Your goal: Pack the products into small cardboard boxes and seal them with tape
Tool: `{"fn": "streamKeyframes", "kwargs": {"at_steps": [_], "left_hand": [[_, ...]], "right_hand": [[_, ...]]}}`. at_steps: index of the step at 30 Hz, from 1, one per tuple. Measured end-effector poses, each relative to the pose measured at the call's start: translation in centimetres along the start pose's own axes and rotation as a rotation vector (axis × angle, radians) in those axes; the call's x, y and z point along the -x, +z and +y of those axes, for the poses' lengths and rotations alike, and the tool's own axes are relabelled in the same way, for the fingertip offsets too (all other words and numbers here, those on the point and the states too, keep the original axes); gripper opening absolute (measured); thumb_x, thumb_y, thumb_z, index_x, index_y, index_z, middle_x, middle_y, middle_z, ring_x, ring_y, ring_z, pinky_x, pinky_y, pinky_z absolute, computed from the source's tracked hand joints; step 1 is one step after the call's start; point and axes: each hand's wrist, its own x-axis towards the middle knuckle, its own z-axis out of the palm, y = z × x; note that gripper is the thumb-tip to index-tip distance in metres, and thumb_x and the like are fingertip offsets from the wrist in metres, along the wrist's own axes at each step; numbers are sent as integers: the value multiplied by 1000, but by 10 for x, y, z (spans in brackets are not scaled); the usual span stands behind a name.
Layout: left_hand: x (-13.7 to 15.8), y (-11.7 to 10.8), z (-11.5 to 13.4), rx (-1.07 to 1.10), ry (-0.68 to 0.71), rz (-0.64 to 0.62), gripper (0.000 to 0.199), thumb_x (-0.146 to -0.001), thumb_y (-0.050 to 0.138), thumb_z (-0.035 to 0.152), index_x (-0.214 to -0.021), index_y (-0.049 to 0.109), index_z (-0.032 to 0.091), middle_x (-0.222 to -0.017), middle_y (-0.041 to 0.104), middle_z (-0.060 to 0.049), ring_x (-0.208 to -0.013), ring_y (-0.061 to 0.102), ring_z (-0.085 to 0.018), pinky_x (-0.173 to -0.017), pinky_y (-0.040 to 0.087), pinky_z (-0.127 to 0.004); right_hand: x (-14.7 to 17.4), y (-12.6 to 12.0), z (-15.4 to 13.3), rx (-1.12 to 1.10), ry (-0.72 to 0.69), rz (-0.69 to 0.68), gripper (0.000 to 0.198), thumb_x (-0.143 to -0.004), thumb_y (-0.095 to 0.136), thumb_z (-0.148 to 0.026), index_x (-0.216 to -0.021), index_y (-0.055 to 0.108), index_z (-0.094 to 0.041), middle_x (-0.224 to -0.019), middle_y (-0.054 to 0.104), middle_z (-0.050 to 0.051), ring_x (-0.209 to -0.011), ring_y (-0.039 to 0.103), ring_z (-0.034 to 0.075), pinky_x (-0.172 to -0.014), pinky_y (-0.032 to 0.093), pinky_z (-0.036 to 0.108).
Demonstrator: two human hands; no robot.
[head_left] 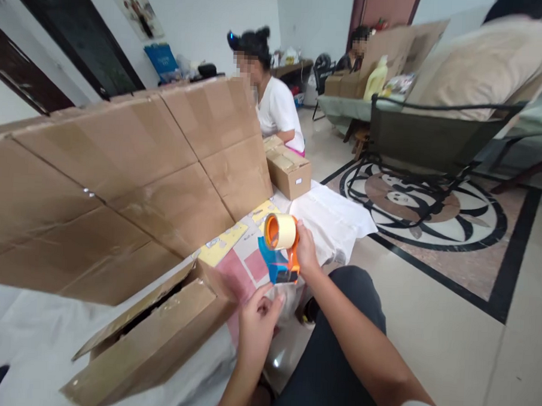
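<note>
My right hand (305, 249) grips an orange and blue tape dispenser (279, 257) that carries a roll of pale tape (282, 231), held up over the floor. Just below it, my left hand (256, 328) pinches the free end of clear tape between thumb and fingers. A small cardboard box (157, 336) with loose flaps lies on its side to the left of my left hand, on a white sheet. My dark-trousered knee (346, 326) is under my right forearm.
A large flattened cardboard sheet (119, 178) stands along the left. A person in a white shirt (277, 110) sits behind it by a taped box (290, 171). Another person sits farther back. A folding chair (417, 143) stands on the patterned floor at right.
</note>
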Motion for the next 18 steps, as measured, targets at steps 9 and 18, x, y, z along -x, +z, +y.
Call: {"fn": "streamKeyframes", "kwargs": {"at_steps": [9,18], "left_hand": [[20,4,-3,162,-52,77,59,-65,75,75,-66,74,16,-53,48,1,-54,42,-12,-51,39,-23],[0,3,-18,44,44,121,64,-66,70,81,-51,60,20,-50,50,1,-52,46,-15,-52,40,-26]], "right_hand": [[6,-10,0,358,-286,98,57,-87,50,-73,-56,44,-26,-58,45,0,-60,45,17,-63,44,34],[23,9,0,-213,145,127,45,-80,62,-67,-85,64,-22,-68,62,1,-68,60,21,-61,51,32]]}}
